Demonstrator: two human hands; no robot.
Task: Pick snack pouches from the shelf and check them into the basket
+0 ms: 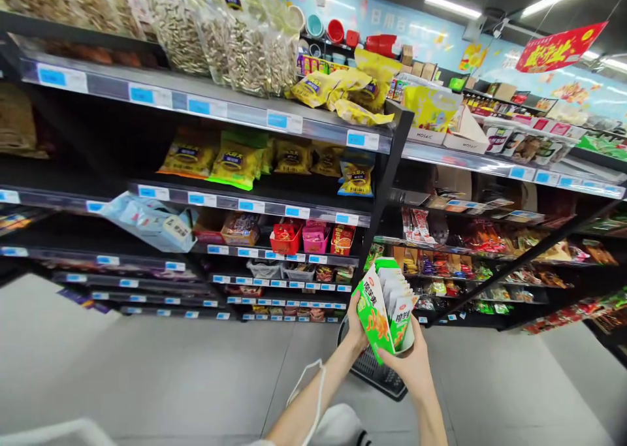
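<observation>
Between my two hands is a green-and-white display box (373, 315) with its top open, tilted toward me. Several white-and-green snack packets (399, 302) stand in a row inside it. My left hand (358, 322) grips the box along its left side, the fingers partly hidden behind it. At the lower right corner, my right hand (409, 361) is closed around the box, with the thumb across its front. Under the box, a dark shopping basket (377, 371) rests on the floor, partly covered by my hands.
Black shelving (289, 207) with blue-and-white price tags runs ahead, holding yellow snack bags (235, 162) and large seed bags (245, 41). A light blue box (151, 221) juts from a left shelf. More snack shelves (480, 237) stand to the right. Grey floor tiles (196, 361) lie below.
</observation>
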